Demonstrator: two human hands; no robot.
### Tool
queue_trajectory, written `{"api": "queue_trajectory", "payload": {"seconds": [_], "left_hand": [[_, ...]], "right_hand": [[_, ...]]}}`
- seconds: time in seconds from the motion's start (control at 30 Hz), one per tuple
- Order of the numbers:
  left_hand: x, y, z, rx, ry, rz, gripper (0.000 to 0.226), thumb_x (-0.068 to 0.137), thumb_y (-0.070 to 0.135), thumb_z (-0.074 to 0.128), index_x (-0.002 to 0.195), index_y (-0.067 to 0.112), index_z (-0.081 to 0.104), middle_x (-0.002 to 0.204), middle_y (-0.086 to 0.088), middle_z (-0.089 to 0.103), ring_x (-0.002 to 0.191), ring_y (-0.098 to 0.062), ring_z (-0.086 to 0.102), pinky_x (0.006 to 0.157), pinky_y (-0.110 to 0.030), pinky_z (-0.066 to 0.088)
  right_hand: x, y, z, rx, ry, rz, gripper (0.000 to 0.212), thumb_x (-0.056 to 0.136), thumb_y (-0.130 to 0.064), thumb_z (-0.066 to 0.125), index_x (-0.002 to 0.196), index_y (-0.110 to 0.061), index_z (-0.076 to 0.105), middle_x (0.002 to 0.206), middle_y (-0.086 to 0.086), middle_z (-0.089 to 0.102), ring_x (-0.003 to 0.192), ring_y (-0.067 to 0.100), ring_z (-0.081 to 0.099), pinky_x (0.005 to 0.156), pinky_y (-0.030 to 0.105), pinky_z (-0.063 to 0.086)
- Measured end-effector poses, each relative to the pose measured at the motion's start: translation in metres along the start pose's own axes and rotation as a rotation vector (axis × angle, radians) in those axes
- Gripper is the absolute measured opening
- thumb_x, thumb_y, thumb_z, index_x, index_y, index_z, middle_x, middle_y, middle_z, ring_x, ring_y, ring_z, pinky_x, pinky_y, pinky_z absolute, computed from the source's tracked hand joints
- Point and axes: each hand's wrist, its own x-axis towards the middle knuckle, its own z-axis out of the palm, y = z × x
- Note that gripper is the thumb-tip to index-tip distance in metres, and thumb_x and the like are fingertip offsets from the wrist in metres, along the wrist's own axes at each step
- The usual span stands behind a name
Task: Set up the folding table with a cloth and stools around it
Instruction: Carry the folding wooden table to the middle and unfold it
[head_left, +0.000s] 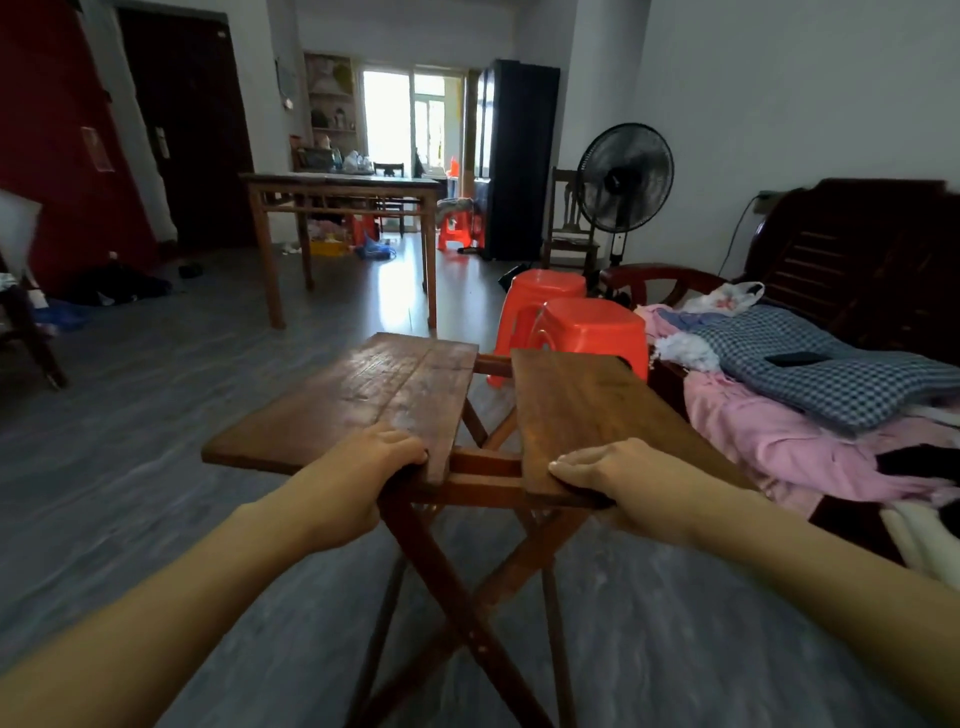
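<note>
A dark wooden folding table (363, 400) stands on crossed legs in front of me, its top split into two leaves with a gap between them. My left hand (374, 462) grips the near inner corner of the left leaf. My right hand (608, 473) grips the near edge of the right leaf (587, 410), which tilts down to the right. Two red plastic stools (592, 332) stand just behind the table on the right. A blue checked cloth (810, 364) lies on the wooden sofa to the right.
A wooden sofa (872, 260) piled with pink fabric (769, 441) runs along the right. A standing fan (623, 182) and a chair are behind the stools. A tall wooden table (343, 187) stands mid-room. Grey floor lies open to the left.
</note>
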Motion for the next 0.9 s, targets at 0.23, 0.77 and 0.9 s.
{"api": "queue_trajectory", "payload": {"seconds": [0.23,0.77,0.9], "left_hand": [[0.007,0.019,0.044,-0.008,-0.194,0.009,0.057,0.067,0.001,0.057,0.120,0.021,0.055,0.127,0.006,0.053,0.121,-0.015,0.044,0.095,-0.024,0.039],[0.023,0.029,0.081,-0.098,-0.203,-0.093,0.054,0.078,0.006,0.064,0.128,0.021,0.054,0.132,0.006,0.050,0.126,-0.012,0.039,0.104,-0.032,0.041],[0.017,0.045,0.087,-0.026,-0.239,-0.072,0.056,0.080,0.011,0.067,0.131,0.025,0.050,0.138,0.008,0.047,0.129,-0.012,0.038,0.101,-0.036,0.045]], "right_hand": [[0.027,-0.013,0.039,0.078,-0.001,-0.062,0.054,0.086,-0.018,0.066,0.138,-0.016,0.052,0.146,0.003,0.049,0.132,0.021,0.047,0.105,0.038,0.040],[0.031,-0.005,0.060,0.221,-0.045,0.045,0.063,0.087,-0.006,0.061,0.145,-0.022,0.045,0.154,-0.001,0.037,0.142,0.010,0.033,0.117,0.027,0.023],[0.017,-0.008,0.067,0.206,-0.093,0.071,0.061,0.086,-0.020,0.069,0.143,-0.024,0.048,0.150,-0.003,0.044,0.138,0.012,0.039,0.114,0.033,0.031]]}}
